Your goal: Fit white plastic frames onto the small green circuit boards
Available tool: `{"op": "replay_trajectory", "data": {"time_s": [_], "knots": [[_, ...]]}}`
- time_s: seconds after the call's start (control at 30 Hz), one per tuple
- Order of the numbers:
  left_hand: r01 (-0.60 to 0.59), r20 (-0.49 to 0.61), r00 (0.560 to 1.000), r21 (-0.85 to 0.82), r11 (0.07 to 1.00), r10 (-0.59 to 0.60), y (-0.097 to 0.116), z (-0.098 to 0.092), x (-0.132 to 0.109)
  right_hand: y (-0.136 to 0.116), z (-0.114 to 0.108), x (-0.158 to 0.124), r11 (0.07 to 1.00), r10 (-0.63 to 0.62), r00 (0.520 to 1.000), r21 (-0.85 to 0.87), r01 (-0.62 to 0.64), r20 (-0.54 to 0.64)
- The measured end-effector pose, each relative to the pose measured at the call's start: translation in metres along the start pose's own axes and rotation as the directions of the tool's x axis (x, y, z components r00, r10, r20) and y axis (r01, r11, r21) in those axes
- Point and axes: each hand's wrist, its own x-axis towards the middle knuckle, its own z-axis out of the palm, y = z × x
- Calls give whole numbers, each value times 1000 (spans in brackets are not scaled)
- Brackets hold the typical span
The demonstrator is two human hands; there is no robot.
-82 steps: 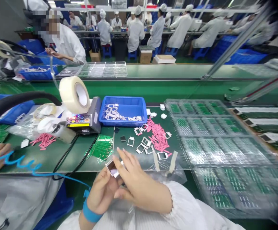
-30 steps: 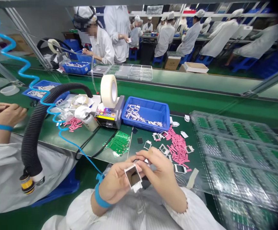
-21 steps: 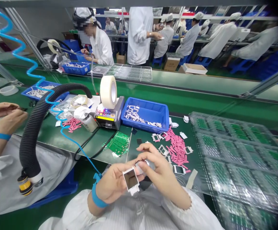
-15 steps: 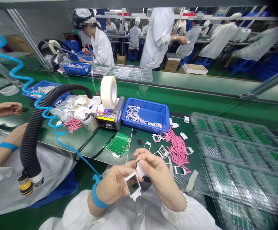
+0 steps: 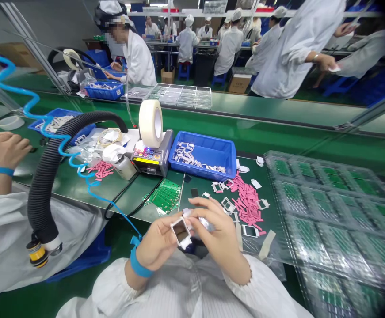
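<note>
My left hand (image 5: pixel 157 245), with a blue wrist strap (image 5: pixel 139 263), grips a small white-framed display (image 5: pixel 186 243) by its edge. The display is tilted, and its window looks brownish. Close against it, my right hand (image 5: pixel 220 236) has its thumb and forefinger pinched at the frame's upper right corner. A shiny whitish piece (image 5: pixel 207 224) shows under the right fingers; whether it is film or card I cannot make out. Beyond the hands lie a dark flat square (image 5: pixel 194 192), fanned green circuit boards (image 5: pixel 165 196) and loose white frames (image 5: pixel 227 204).
Pink strips (image 5: pixel 247 201) are heaped right of the hands. A blue bin (image 5: pixel 217 152) with white frames stands behind, beside a tape roll (image 5: pixel 150 123) on a grey device (image 5: pixel 152 161). Clear trays (image 5: pixel 306 221) hold green boards. A black hose (image 5: pixel 41 190) and co-worker's hands (image 5: pixel 5 150) are left.
Both hands have risen slightly and drawn together, bringing the right fingers to the display's edge. The white piece is now mostly hidden. A standing person behind moved right.
</note>
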Motion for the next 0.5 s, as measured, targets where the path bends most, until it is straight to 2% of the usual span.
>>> {"op": "replay_trajectory", "data": {"time_s": [0.07, 0.17, 0.27, 0.33, 0.37, 0.43, 0.5], "knots": [[-21, -24, 1000, -53, 998, 20, 3, -8, 3, 9, 0, -2, 995, 84, 996, 58, -83, -16], [-33, -3, 999, -105, 994, 33, 7, -19, 4, 36, 4, -9, 981, 190, 977, 17, -192, 100], [35, 84, 996, -141, 989, -24, 8, -21, 0, 60, 8, -16, 969, 239, 958, -110, -223, 161], [111, 166, 983, -160, 981, -84, 6, -17, -2, 64, 4, -15, 970, 236, 960, -94, -224, 150], [141, 202, 974, -169, 976, -106, 5, -14, -3, 61, 1, -14, 974, 224, 957, -19, -225, 184], [185, 259, 957, -186, 965, -134, 2, -7, -1, 51, -7, -8, 932, 164, 931, 257, -255, 326], [213, 285, 947, -208, 955, -149, 0, -1, 1, 38, -11, -3, 773, 61, 876, 533, -345, 478]]}}
